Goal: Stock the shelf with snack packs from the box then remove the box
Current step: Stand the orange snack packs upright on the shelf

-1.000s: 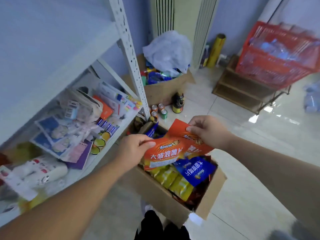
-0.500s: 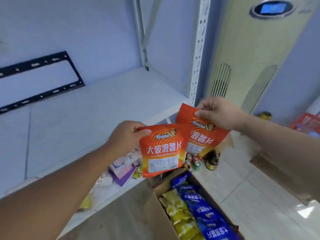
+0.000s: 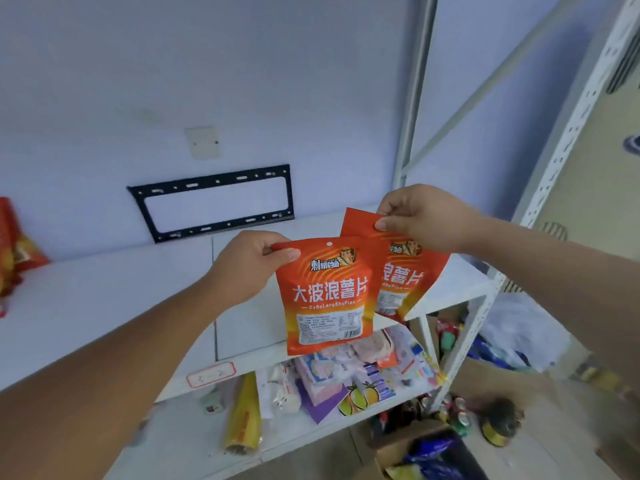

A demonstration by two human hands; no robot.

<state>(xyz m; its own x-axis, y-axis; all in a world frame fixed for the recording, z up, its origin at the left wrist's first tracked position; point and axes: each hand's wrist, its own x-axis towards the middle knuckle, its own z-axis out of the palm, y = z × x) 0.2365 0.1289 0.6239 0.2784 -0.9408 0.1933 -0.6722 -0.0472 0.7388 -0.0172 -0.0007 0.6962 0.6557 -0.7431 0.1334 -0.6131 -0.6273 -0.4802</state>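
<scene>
My left hand (image 3: 247,268) pinches the top left corner of an orange snack pack (image 3: 327,299) that hangs upright over the front of the white shelf (image 3: 104,306). My right hand (image 3: 420,218) pinches the top edge of a second orange snack pack (image 3: 403,278), which sits partly behind the first, slightly farther back and to the right. Both packs hover above the shelf board. The cardboard box (image 3: 401,452) stands on the floor at the bottom right, with blue and yellow packs inside; only part of it shows.
More orange packs (image 3: 14,251) stand at the shelf's far left. A black bracket (image 3: 211,202) hangs on the wall behind. The lower shelf (image 3: 311,427) holds assorted goods and a yellow roll (image 3: 242,414). White uprights (image 3: 568,133) frame the right side. Cans (image 3: 457,410) sit on the floor.
Both hands lifted the two orange packs out of the box and up to the upper shelf level. My view swung up and left, so the box dropped to the bottom edge.
</scene>
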